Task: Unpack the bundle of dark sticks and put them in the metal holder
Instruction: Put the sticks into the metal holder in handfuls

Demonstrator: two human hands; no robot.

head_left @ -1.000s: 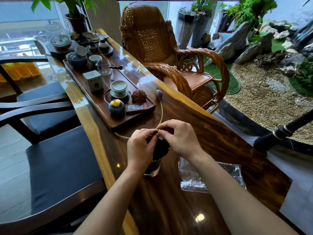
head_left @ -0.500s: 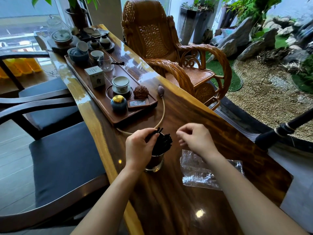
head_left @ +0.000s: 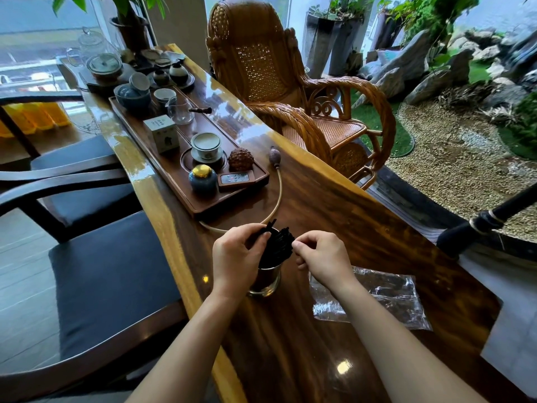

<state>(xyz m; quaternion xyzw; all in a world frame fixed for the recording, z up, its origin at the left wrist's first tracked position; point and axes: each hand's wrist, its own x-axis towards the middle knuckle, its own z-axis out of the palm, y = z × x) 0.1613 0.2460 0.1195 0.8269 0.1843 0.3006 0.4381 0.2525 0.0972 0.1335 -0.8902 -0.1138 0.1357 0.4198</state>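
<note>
one metal holder (head_left: 266,279) on the table (head_left: 334,216), one bundle of dark sticks (head_left: 276,245) upright inside. left hand (head_left: 236,257) at 9 o'clock, pinching some sticks. right hand (head_left: 322,257) at 3 o'clock, fingertips pinched, contents unclear. one clear bag (head_left: 374,298) flat at 4 o'clock.

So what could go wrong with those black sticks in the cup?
The metal holder is small and the dark sticks lean out to one side, so a nudge from the left hand or right hand might tip it. Loose sticks could roll across the glossy table. The plastic wrapper could slide off.
</note>
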